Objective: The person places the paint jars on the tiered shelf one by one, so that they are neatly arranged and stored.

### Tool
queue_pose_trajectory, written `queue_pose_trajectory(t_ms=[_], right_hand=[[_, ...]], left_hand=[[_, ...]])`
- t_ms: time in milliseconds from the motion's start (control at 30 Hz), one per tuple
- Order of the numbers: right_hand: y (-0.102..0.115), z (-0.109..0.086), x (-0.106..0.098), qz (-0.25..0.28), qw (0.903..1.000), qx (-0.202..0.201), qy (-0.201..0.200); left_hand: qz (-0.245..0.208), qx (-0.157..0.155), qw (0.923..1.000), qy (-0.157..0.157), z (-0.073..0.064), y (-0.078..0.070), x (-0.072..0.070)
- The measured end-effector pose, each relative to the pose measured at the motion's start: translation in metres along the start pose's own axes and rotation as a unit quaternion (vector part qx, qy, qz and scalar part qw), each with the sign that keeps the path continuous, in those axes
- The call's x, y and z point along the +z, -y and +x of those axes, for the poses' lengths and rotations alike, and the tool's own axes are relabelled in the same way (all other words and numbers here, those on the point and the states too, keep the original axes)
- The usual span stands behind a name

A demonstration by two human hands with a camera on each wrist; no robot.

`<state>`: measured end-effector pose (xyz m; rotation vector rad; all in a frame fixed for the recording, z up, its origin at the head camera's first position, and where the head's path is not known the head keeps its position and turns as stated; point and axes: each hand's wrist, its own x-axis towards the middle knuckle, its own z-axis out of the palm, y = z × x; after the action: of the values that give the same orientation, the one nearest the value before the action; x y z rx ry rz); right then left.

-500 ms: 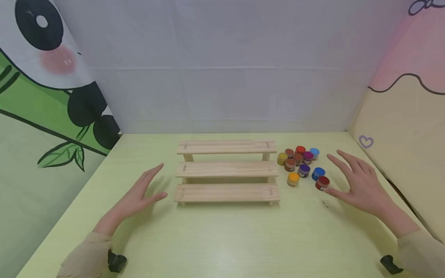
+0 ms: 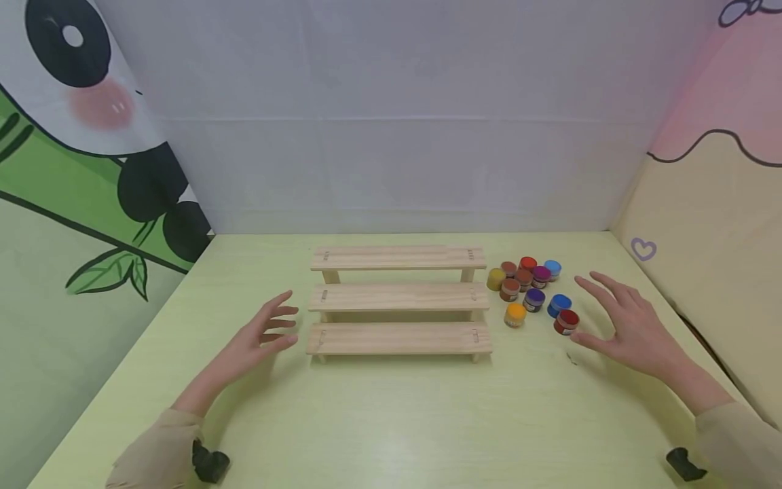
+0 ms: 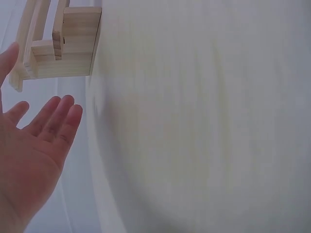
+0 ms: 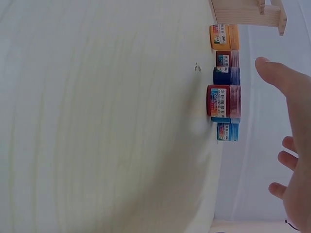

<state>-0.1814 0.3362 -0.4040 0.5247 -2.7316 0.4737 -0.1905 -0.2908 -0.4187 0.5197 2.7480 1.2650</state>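
A three-tier wooden rack (image 2: 398,297) stands on the table, its lowest step nearest me. To its right sits a loose cluster of small paint jars in several colours, among them a dark red jar (image 2: 566,322), an orange jar (image 2: 515,314) and a blue jar (image 2: 559,305). My right hand (image 2: 635,333) hovers just right of the dark red jar, fingers spread, holding nothing; its thumb overlaps that jar's edge in the head view. On the rack's left side my left hand (image 2: 259,339) is raised, fingers extended and palm toward the rack, with nothing in it.
The light wood-grain table (image 2: 391,414) runs back to a pale grey backdrop (image 2: 391,136). Printed cloth walls close off the left and right sides. A small dark mark (image 2: 571,359) lies on the table in front of the jars.
My left hand has shifted slightly right toward the rack, and its fingers have fanned apart. The right hand's fingers have lowered a little. Rack and jars stay put.
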Motion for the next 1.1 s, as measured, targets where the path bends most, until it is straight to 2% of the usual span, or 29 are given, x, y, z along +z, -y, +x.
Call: queue_pose_trajectory(t_ms=[200, 400, 700, 1000, 1100], right_hand=[[-0.002, -0.001, 0.003, 0.02, 0.9998, 0.001, 0.007], [-0.005, -0.001, 0.006, 0.037, 0.9992, -0.005, 0.015], [-0.005, -0.004, 0.012, 0.052, 0.9967, 0.021, 0.058], [-0.01, -0.003, 0.018, 0.084, 0.9922, 0.041, 0.083], [-0.009, -0.002, 0.021, 0.113, 0.9886, 0.049, 0.087]], left_hand=[[-0.067, -0.009, 0.9977, 0.012, 0.001, 0.0, 0.006], [-0.134, -0.016, 0.9905, 0.026, 0.001, -0.001, 0.011], [-0.141, -0.05, 0.9875, 0.05, 0.001, -0.001, 0.02], [-0.151, -0.085, 0.9838, 0.046, 0.001, -0.007, 0.025], [-0.164, -0.094, 0.9808, 0.047, 0.002, -0.007, 0.026]])
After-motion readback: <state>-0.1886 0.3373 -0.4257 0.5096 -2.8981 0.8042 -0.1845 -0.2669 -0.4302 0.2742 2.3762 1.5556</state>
